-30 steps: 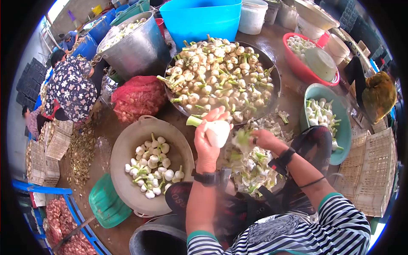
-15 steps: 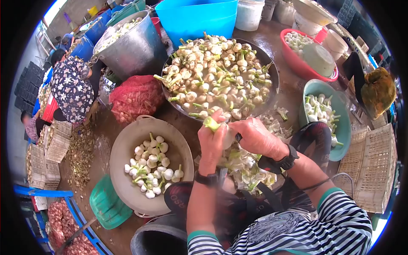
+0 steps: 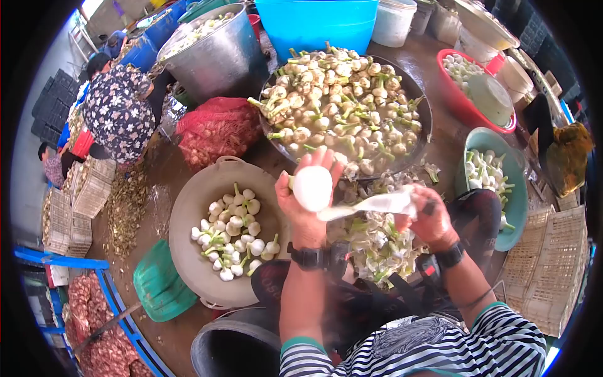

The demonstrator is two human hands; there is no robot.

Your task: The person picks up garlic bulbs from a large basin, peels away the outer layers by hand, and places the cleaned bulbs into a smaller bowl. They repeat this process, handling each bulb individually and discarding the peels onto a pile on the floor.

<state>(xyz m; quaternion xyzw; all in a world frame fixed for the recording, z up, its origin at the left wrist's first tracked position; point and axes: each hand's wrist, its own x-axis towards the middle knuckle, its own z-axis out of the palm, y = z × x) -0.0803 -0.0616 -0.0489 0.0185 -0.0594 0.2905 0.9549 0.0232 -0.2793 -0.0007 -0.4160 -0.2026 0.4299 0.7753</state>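
A peeled white garlic bulb (image 3: pixel 312 190) lies in the upturned palm of my left hand (image 3: pixel 306 224), cradled there with the fingertips showing beyond it. Away to the right, my right hand (image 3: pixel 434 225) pinches a pale strip of garlic skin (image 3: pixel 383 204), which stretches back toward the bulb and is blurred. Below the hands sits a heap of peeled skins and leaves (image 3: pixel 382 248). To the left, a wide grey pan (image 3: pixel 188 201) holds clean white bulbs with green stems. Ahead, a large dark pan (image 3: pixel 429 119) is full of brownish unpeeled bulbs in murky water.
A red mesh sack (image 3: pixel 217 132) and a metal pot (image 3: pixel 217 53) stand left of the dark pan. On the right are a green basin (image 3: pixel 518 188), a red basin (image 3: pixel 440 75) and wicker baskets (image 3: pixel 540 270). A person in a flowered top (image 3: pixel 119 113) crouches at far left.
My hands were close together at the bulb; now the right has pulled away rightward with a strip of skin. My left palm has turned up, exposing the white bulb. The view has shifted slightly.
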